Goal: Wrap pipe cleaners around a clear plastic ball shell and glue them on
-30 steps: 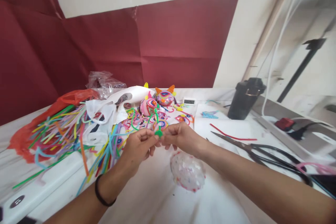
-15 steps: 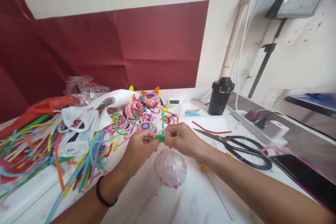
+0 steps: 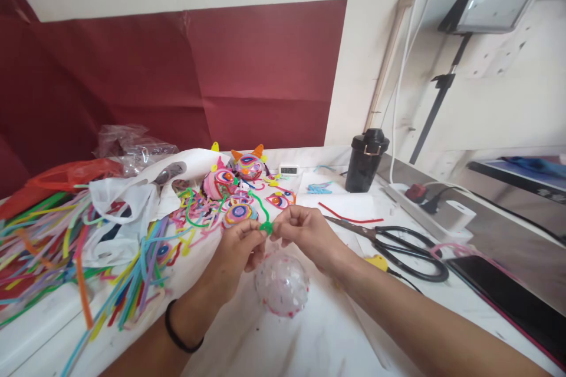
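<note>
A: What do my hands hold?

B: Your left hand (image 3: 236, 247) and right hand (image 3: 305, 232) both pinch a small green pipe cleaner (image 3: 266, 226), mid-frame. Its loose end goes up and left.

A: I think I am curling it tight. Next I need small, careful twists, I guess.

B: A clear speckled ball (image 3: 282, 284) lies just below your hands on the white table (image 3: 309, 347). Finished colourful balls (image 3: 234, 179) sit above. Loose sticks (image 3: 88, 247) fill the left. Black scissors (image 3: 404, 247) lie at right.
</note>
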Tool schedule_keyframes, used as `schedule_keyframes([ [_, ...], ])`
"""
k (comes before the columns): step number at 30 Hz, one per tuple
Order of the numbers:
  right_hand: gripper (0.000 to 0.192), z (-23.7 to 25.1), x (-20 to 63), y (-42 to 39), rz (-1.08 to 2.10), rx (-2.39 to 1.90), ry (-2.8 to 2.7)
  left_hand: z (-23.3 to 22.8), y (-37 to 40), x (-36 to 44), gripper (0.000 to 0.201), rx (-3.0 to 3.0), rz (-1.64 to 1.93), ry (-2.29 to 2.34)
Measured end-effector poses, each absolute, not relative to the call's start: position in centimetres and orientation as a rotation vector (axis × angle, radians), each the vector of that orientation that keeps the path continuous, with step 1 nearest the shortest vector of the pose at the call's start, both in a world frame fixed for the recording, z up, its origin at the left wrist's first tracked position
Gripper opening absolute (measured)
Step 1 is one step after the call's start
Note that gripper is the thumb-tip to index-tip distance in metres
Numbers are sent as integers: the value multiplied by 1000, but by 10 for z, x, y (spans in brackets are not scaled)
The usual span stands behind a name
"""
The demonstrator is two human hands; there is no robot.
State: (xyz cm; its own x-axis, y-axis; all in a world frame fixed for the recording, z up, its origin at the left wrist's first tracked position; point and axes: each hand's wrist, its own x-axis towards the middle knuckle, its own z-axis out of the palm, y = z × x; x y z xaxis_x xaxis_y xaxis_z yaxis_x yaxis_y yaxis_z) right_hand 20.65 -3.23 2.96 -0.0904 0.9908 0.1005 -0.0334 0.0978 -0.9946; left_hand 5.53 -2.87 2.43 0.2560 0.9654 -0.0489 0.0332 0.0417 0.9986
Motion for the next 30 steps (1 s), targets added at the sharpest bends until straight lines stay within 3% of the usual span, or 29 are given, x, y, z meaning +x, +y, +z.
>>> schedule_keyframes([
  [13,3,12,208,-41,991,-1149,-1388,5,-30,52,23,1046,843,831],
  [19,18,12,208,-45,-2,-901,-1922,5,-28,47,23,1025,813,815],
  [21,22,12,209,-48,-127,-833,-2003,5,-28,47,23,1060,799,819],
  [23,16,12,208,-50,52,-935,-1909,6,-28,46,21,1133,789,853],
  [26,4,13,209,-52,681,-1135,-1634,6,-29,45,20,1291,804,938],
  [28,5,15,209,-52,1050,-1149,-1473,5,-29,44,18,1444,843,975],
  [30,8,16,209,-52,1225,-1102,-1341,3,-29,42,15,1616,893,994],
])
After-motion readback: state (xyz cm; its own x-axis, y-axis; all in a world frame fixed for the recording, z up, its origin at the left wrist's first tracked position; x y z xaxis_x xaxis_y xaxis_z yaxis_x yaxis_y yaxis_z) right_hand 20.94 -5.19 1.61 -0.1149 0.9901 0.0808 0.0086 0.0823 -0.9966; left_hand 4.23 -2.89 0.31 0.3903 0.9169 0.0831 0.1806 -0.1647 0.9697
